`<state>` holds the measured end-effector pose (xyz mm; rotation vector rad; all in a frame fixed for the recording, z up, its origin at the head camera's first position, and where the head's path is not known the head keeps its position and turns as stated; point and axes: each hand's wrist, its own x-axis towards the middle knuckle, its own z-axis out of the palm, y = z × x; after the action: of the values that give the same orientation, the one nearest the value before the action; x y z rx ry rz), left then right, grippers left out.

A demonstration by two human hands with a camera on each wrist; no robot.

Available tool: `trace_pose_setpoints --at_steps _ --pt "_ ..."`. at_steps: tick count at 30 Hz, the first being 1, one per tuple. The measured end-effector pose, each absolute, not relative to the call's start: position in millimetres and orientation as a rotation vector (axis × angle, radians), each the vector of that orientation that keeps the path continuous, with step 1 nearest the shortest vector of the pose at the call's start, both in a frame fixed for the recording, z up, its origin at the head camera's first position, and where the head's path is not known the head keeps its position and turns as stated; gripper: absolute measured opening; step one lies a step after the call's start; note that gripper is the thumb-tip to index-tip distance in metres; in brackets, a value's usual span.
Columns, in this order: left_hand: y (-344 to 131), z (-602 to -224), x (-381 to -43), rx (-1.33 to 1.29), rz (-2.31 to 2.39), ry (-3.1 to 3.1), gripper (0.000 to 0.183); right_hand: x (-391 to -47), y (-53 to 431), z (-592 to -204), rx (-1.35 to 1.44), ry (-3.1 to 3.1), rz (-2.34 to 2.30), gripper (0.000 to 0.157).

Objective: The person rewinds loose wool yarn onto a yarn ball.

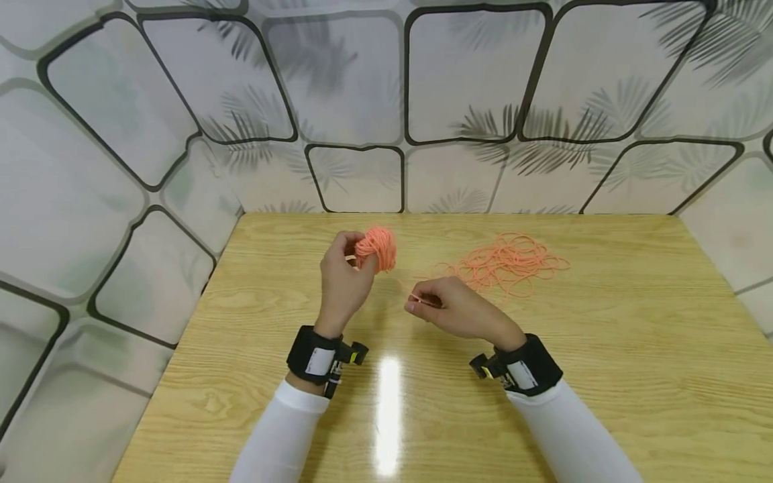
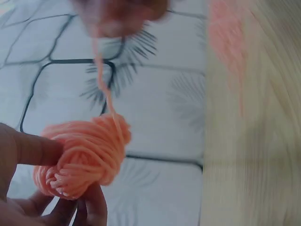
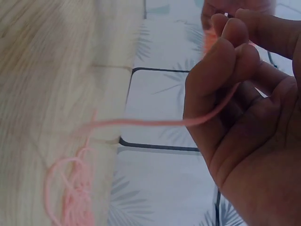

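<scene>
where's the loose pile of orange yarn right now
In the head view, the loose yarn pile lies on the table, right of the picture's centre and just beyond the right hand.

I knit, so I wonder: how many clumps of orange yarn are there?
2: a wound, rounded orange yarn ball held in the left hand, and a loose, tangled orange yarn pile on the pale wooden table beyond the right hand.

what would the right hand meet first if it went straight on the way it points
Probably the left hand, near its thumb, with the yarn ball it holds close by. In the head view the right hand points that way, but heights are unclear, so it might pass above or below.
</scene>
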<state>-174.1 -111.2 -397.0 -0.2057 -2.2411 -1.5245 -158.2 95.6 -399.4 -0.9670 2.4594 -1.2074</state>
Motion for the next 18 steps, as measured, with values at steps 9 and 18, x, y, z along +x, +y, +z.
trace_pose_setpoints --at_steps 9,18 --pt "-113 -397 -168 -0.66 -1.489 -2.678 0.02 -164 107 -372 -0.99 2.527 -1.341 0.019" --pt "-122 -389 -165 -1.099 -2.439 -2.325 0.024 -172 110 -369 -0.819 2.406 -1.591 0.016"
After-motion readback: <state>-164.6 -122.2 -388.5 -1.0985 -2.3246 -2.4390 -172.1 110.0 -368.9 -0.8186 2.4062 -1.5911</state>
